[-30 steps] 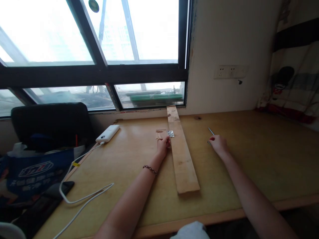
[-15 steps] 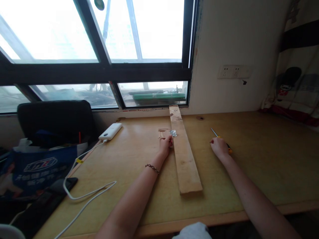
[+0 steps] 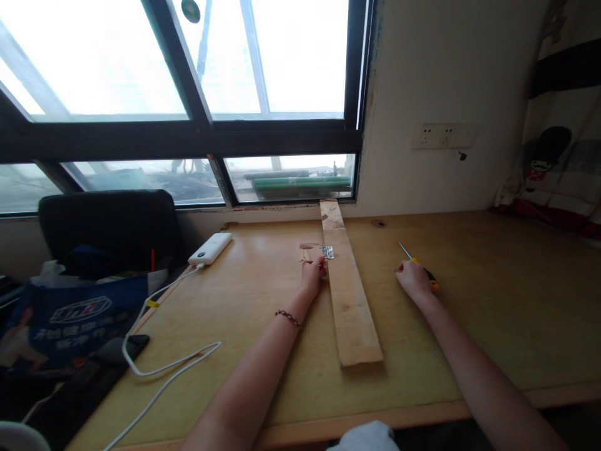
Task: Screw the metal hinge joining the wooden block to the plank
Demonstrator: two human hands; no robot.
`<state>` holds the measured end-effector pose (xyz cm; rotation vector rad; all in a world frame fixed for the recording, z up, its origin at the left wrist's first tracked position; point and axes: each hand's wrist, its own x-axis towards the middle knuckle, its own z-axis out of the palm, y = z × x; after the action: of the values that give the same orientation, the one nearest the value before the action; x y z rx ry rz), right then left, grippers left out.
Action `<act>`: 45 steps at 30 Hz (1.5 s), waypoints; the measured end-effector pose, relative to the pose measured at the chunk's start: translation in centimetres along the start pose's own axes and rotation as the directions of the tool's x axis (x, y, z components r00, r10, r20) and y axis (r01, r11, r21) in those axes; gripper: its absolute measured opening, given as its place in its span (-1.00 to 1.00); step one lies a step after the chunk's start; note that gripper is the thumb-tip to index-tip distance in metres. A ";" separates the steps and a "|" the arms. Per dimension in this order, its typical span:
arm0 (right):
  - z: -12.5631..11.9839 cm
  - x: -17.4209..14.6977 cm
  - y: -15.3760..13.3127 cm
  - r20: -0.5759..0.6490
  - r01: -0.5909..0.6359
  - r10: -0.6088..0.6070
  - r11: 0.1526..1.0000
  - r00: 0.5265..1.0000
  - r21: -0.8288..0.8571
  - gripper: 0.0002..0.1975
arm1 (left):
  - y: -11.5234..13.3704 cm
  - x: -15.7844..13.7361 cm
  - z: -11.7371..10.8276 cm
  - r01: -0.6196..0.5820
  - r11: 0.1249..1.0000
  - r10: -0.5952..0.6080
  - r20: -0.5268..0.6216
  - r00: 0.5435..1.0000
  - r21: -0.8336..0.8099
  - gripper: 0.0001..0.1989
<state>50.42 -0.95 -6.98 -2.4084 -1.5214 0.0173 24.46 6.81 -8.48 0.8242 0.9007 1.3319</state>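
Observation:
A long wooden board [image 3: 352, 300] lies on the table, running from the window sill side toward me. Across its left edge sits a small metal hinge [image 3: 328, 252]. My left hand [image 3: 312, 277] is beside the board with its fingers closed at the hinge's near edge. To the right of the board, my right hand [image 3: 413, 279] rests with thumb and finger pinched together. A tiny shiny bit shows at those fingertips, too small to name. Behind this hand lies a screwdriver [image 3: 431, 280] with a yellow and black handle, its shaft pointing away; the hand partly covers the handle.
A white power bank [image 3: 210, 248] with a white cable [image 3: 176, 361] occupies the table's left side. Left of the table are a black chair [image 3: 110, 225] and a blue bag [image 3: 79, 319]. A brown-marked patch [image 3: 310, 252] shows left of the hinge. Window and wall bound the back.
The view has shifted very slightly. Both hands keep nearly the same places; a tiny shiny bit now shows at my right fingertips.

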 end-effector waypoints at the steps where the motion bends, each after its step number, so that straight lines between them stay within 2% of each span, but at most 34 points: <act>1: 0.0 0.0 0.0 -0.002 -0.001 0.001 1.000 1.000 0.009 -0.78 | 0.0 0.0 0.0 0.004 1.000 -0.004 0.003 1.000 -0.001 -0.75; 5: 0.5 0.5 0.1 -0.060 0.059 -0.052 0.990 0.997 0.130 -0.78 | -0.1 0.1 -0.1 0.009 1.000 -0.009 0.006 1.000 0.004 -0.76; 7: 0.9 0.7 -0.1 -0.083 0.087 -0.065 0.948 0.994 0.306 -0.81 | -0.1 0.1 -0.1 0.010 1.000 -0.010 0.007 1.000 0.007 -0.77; 8: 1.2 0.8 -0.3 -0.070 0.079 -0.054 0.900 0.996 0.429 -0.82 | -0.1 0.1 -0.1 0.009 1.000 -0.009 0.009 1.000 0.009 -0.77; 10: 1.4 0.7 -0.7 0.013 0.007 -0.022 0.722 1.000 0.691 -0.82 | -0.1 0.1 -0.1 0.001 1.000 -0.001 0.014 1.000 0.014 -0.75; 12: 1.3 0.3 -1.2 0.148 -0.120 -0.024 0.465 0.989 0.877 -0.81 | -0.1 0.1 -0.1 -0.012 1.000 0.012 0.018 1.000 0.012 -0.74; 14: 0.7 -0.3 -1.8 0.270 -0.245 -0.091 0.224 0.958 0.943 -0.83 | 0.0 0.0 0.0 -0.018 1.000 0.018 0.019 1.000 0.001 -0.76; 15: 0.3 -0.6 -2.1 0.312 -0.295 -0.143 0.130 0.939 0.947 -0.84 | 0.0 0.0 0.0 -0.018 1.000 0.018 0.020 1.000 -0.004 -0.76; 16: -0.1 -0.8 -2.5 0.342 -0.337 -0.195 0.060 0.919 0.940 -0.84 | 0.0 0.0 0.0 -0.015 1.000 0.015 0.019 1.000 -0.005 -0.77; 18: -0.8 -1.0 -3.7 0.368 -0.388 -0.267 -0.023 0.891 0.922 -0.84 | 0.0 0.0 0.0 -0.010 1.000 0.010 0.016 1.000 0.000 -0.77; 21: -1.1 -0.6 -6.5 0.340 -0.373 -0.283 -0.069 0.897 0.925 -0.84 | -0.1 0.1 -0.1 -0.003 1.000 0.003 0.013 1.000 0.017 -0.75; 23: -0.9 0.0 -9.1 0.273 -0.297 -0.260 -0.055 0.926 0.953 -0.82 | -0.2 0.1 -0.2 -0.005 1.000 0.005 0.016 1.000 0.021 -0.73; 25: -0.4 0.8 -11.8 0.174 -0.176 -0.243 0.012 0.954 0.984 -0.78 | -0.3 0.1 -0.2 -0.002 1.000 0.002 0.007 1.000 0.015 -0.74; 29: 1.3 2.1 -15.9 -0.002 0.065 -0.238 0.258 0.971 0.964 -0.75 | -0.1 0.1 0.0 0.009 1.000 -0.009 -0.014 1.000 -0.008 -0.80; 32: 2.4 2.6 -17.0 -0.105 0.198 -0.229 0.432 0.968 0.880 -0.79 | 0.0 0.1 0.1 0.008 1.000 -0.008 -0.023 1.000 -0.008 -0.81; 34: 2.8 2.6 -17.1 -0.154 0.262 -0.246 0.504 0.957 0.823 -0.82 | 0.0 0.1 0.1 0.005 1.000 -0.005 -0.035 0.999 -0.003 -0.82; 39: 2.9 2.2 -17.0 -0.175 0.308 -0.271 0.598 0.947 0.740 -0.84 | 0.0 0.1 0.2 -0.006 1.000 0.005 -0.031 1.000 -0.006 -0.83; 45: 2.7 2.0 -17.1 -0.183 0.324 -0.279 0.632 0.943 0.704 -0.84 | -0.1 0.2 0.0 0.002 1.000 -0.002 -0.021 1.000 0.000 -0.83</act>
<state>35.77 8.32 -4.94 -1.4885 -1.4899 0.4048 24.54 7.03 -8.58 0.8103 0.9183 1.3408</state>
